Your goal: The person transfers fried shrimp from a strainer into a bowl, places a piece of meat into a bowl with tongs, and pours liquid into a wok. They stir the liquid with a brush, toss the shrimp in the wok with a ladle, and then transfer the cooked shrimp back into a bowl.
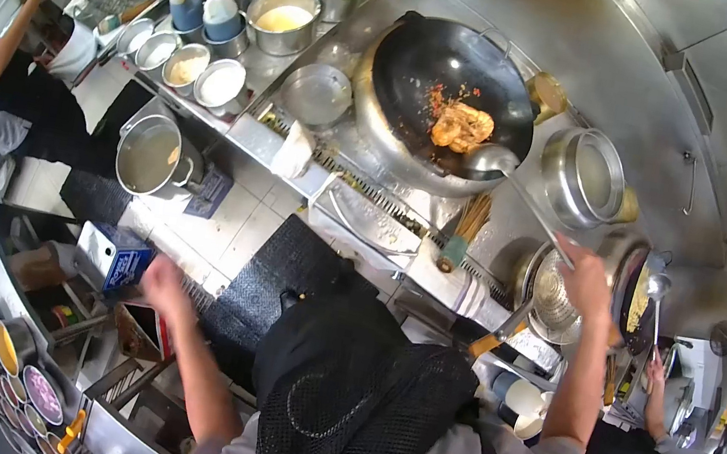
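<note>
Steel ladle (493, 160) fills curled right fingers (570, 251); left fingers (163, 274) are too blurred to judge.

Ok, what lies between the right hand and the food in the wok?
The head view shows the ladle there, reaching from the right hand over the edge of the wok to beside the food.

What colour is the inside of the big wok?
The wok is black inside; the head view shows it best.

The wok (401, 68) is smooth, glossy metal, the ladle (492, 160) polished metal, the counter (510, 224) shiny metal, the brush (472, 217) rough wood, the cap (367, 427) matt mesh cloth.
</note>
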A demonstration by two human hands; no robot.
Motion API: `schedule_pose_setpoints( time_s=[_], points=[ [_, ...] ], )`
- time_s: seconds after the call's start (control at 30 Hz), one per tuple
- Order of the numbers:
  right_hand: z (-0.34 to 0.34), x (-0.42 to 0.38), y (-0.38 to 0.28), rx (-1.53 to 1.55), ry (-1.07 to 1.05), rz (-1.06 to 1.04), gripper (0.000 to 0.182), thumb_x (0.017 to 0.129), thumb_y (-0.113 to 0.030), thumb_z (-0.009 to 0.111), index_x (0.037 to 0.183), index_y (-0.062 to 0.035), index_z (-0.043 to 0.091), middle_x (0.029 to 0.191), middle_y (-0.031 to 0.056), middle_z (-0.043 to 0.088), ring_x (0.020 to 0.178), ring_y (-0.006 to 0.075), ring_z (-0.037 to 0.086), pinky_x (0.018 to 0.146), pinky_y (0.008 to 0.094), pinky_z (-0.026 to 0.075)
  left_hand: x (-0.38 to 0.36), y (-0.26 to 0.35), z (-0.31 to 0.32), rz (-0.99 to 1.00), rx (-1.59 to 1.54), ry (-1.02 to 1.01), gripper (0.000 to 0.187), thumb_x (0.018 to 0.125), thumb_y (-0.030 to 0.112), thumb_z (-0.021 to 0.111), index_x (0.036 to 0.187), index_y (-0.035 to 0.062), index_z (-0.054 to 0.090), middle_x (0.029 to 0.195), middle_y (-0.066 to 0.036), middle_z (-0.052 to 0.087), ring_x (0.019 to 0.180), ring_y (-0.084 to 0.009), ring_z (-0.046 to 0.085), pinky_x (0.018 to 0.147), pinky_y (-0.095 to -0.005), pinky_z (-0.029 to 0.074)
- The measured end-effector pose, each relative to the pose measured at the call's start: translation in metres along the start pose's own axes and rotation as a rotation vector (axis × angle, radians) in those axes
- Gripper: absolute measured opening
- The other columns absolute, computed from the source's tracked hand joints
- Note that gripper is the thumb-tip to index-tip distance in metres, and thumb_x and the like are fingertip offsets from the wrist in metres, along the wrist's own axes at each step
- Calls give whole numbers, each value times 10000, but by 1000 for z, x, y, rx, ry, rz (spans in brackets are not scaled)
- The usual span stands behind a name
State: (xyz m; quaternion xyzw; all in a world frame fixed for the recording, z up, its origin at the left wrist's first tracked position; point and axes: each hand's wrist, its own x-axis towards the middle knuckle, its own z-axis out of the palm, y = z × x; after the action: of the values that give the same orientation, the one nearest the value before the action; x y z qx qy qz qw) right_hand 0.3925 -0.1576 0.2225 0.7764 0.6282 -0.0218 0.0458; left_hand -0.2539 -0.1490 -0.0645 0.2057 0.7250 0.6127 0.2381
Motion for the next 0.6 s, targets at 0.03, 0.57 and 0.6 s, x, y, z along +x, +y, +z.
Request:
schedule_pose_setpoints(
  time_s=[0.03,0.57,0.6],
  points=[
    [14,12,-12,45,-20,50,507,805,-126,678,1293,-239,600,1055,228,661,926,382,655,833,454,529,9,-9,56,126,170,-275,160,893,104,647,1017,3,635,1054,-113,640,964,-177,595,827,-296,507],
    [136,159,-78,816,29,135,516,901,-159,603,1400,-122,478,1236,243,593,1050,391,618,921,418,477,-53,76,328,-327,-98,-1162,434,894,177,658,1245,40,443,1165,-167,584,1018,-311,617,858,-414,527],
    [115,148,-77,794,-63,104,515,895,-151,604,1396,-138,485,1206,247,605,1012,405,623,900,433,486,-66,80,328,-438,-234,-1153,378,937,147,611,1261,55,439,1180,-152,581,1021,-312,624,851,-431,545]
  ],
)
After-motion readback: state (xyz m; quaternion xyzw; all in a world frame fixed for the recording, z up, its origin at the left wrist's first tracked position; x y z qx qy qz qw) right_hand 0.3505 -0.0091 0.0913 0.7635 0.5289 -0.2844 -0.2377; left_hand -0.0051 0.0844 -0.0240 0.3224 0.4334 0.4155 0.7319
